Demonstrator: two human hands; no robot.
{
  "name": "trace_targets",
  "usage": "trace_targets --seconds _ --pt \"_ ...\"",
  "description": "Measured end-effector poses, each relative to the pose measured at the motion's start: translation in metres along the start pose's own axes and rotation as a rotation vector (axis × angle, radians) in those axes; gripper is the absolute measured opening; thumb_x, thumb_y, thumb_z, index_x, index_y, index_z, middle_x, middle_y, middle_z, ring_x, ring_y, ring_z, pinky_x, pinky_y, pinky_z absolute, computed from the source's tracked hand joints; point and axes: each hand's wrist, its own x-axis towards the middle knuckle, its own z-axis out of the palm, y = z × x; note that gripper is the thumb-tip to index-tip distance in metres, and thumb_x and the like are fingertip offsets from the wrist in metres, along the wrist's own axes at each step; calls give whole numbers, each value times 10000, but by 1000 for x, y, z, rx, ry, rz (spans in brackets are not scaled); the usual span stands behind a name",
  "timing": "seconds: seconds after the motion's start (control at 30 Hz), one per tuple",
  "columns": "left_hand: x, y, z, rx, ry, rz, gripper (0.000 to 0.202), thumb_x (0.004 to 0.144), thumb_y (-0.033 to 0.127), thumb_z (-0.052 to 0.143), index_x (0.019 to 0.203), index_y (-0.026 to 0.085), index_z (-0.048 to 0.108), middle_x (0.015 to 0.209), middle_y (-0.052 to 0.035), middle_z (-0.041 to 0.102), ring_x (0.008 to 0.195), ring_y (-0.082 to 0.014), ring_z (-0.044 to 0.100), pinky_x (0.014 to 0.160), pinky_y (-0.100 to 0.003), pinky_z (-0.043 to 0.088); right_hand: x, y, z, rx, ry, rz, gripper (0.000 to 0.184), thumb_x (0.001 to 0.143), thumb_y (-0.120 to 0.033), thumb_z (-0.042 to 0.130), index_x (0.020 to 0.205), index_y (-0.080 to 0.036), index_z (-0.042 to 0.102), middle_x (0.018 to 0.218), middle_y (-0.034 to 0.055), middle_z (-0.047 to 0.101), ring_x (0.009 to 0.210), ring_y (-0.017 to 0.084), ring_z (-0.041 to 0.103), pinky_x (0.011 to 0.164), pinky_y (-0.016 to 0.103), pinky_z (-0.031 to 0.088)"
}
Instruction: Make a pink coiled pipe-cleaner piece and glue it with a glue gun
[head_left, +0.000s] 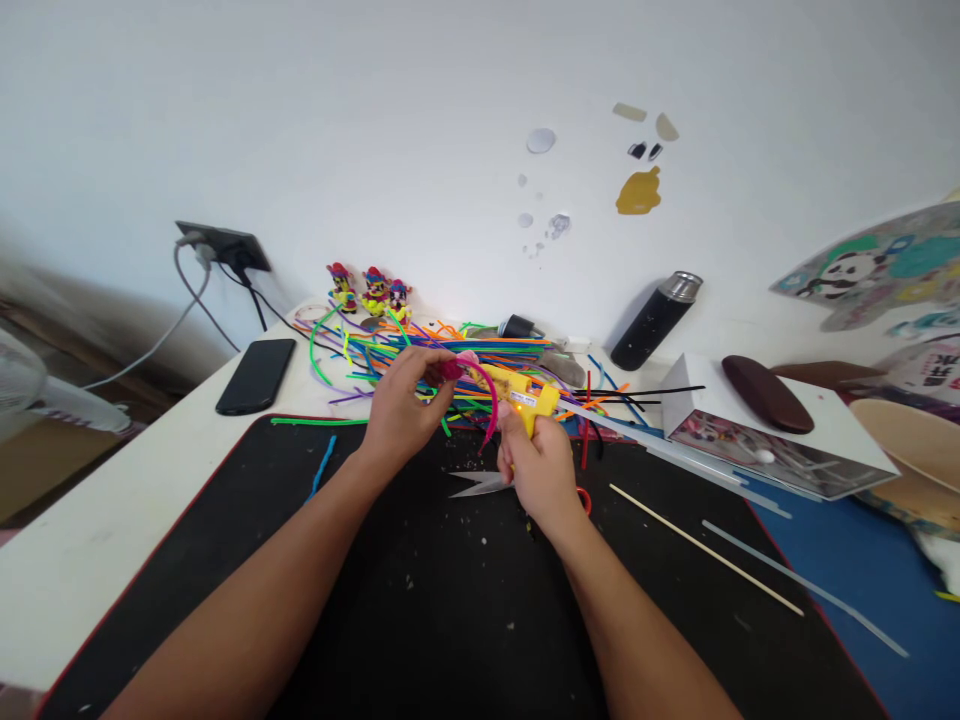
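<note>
My right hand (541,468) is wrapped round the handle of a yellow glue gun (525,393), whose nozzle points left toward a pink pipe-cleaner piece (451,369). That piece is pinched in my left hand (403,401), and a magenta strand (493,415) curves down from it between my hands. Both hands hover over the black mat (420,600), just in front of a pile of coloured pipe cleaners (420,355). Scissors (480,485) lie on the mat under my right hand.
A black phone (256,375) lies at the left near a wall socket (223,245). Three small figurines (369,290) stand at the back. A black flask (654,320), a white box (780,440), a wooden stick (705,550) and a clear glue stick (802,588) are at the right.
</note>
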Motion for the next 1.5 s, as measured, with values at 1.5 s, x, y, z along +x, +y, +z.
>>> trace_targets --seconds 1.5 --pt "0 0 -2 9 15 -19 231 909 119 686 1114 226 691 960 -22 691 808 -175 667 769 -317 555 -1 -2 0 -13 19 4 727 996 -768 488 471 -268 449 373 8 500 348 145 484 435 281 396"
